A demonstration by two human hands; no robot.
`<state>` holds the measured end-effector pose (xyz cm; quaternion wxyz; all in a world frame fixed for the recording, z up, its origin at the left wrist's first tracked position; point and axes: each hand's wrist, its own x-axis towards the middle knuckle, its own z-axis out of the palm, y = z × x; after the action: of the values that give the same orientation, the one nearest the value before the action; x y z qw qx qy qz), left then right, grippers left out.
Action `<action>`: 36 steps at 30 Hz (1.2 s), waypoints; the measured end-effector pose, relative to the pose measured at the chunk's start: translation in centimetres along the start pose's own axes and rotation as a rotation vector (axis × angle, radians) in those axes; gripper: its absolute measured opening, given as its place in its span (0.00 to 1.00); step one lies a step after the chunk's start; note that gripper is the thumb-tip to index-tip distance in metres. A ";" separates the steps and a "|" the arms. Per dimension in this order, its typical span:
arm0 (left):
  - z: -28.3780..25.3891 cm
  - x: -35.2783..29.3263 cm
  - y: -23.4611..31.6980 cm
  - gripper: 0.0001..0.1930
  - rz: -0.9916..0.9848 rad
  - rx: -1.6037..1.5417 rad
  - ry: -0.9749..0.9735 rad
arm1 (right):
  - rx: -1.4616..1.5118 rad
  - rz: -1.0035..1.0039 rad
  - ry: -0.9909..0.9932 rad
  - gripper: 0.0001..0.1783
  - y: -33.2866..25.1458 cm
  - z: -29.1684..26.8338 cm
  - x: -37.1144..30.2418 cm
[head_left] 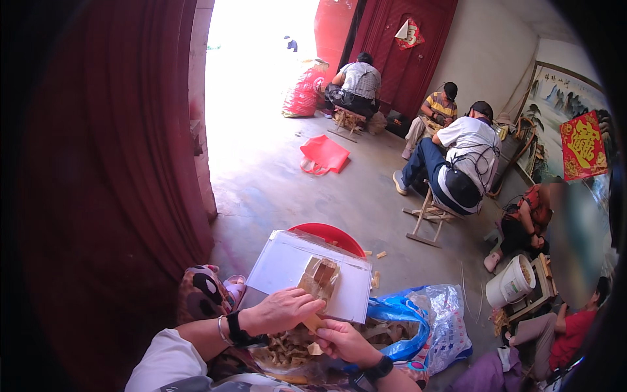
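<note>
At the lower middle, my left hand (282,310) and my right hand (346,341) meet over my lap. A small flat tan strip (314,323) lies between their fingertips. My right thumb and fingers pinch its near end, while the left fingers close on its far end. Just beyond them a brown block wrapped in clear tape (320,277) rests on a white board (281,261). Below the hands lies a heap of curled tan pieces (284,351); the forearms partly hide it.
A red basin (330,234) shows behind the board. A blue plastic bag (418,326) sits to the right. A red tote bag (324,155) lies on the floor ahead. Several people sit on low stools, and a white bucket (511,282) stands at the right. A dark red door (111,163) fills the left.
</note>
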<state>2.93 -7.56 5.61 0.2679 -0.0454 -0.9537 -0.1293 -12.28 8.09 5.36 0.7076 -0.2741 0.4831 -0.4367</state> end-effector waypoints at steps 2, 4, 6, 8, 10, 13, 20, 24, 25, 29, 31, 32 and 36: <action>0.0 -0.4 -0.4 0.15 -0.027 0.044 -0.034 | -0.002 0.017 0.029 0.11 -0.5 -0.3 0.1; -0.4 -0.4 -0.2 0.14 -0.070 0.010 -0.155 | -0.053 0.043 0.006 0.11 -0.6 -1.1 0.1; -0.6 -0.5 -0.3 0.14 -0.100 -0.010 -0.214 | -0.154 0.053 0.006 0.12 -1.5 -0.9 -0.3; -0.7 -0.7 -0.5 0.13 -0.121 -0.014 -0.210 | -0.218 0.027 0.033 0.12 -2.0 -0.8 -0.3; -1.2 -0.8 -1.1 0.12 -0.149 0.033 -0.155 | -0.222 0.033 0.027 0.12 -2.2 -1.1 -0.4; -1.4 -0.7 -1.1 0.11 -0.172 0.017 -0.071 | -0.168 0.075 -0.048 0.11 -2.2 -1.3 0.0; 0.3 -1.5 -1.8 0.09 -0.215 -0.095 -0.054 | 0.456 -0.168 -0.123 0.08 -1.3 -2.7 0.3; 1.5 -1.2 0.7 0.11 -0.443 -0.470 -0.335 | 0.494 -0.289 0.007 0.13 -1.8 -1.6 1.3; 2.3 -1.4 0.8 0.12 -0.471 -0.561 -0.490 | 0.463 -0.290 0.092 0.15 -1.9 -1.1 1.5; 1.7 -0.7 1.5 0.18 -0.789 -1.255 -0.565 | -0.542 -0.509 0.166 0.19 0.1 -0.9 2.0; 1.4 -1.0 1.0 0.19 -0.861 -1.408 -0.592 | -0.764 -0.571 0.216 0.18 -0.2 -0.2 1.5; 1.0 -0.8 0.7 0.20 -0.869 -1.419 -0.582 | -0.856 -0.607 0.227 0.18 -0.4 -0.1 1.5; 0.7 -0.7 1.0 0.20 -0.836 -1.397 -0.449 | -0.982 -0.675 0.360 0.15 -0.4 0.4 1.2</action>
<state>3.36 -6.43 4.86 -0.0878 0.1312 -0.6235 -0.7657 -11.94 6.83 5.33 0.2294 -0.6272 0.6260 -0.4028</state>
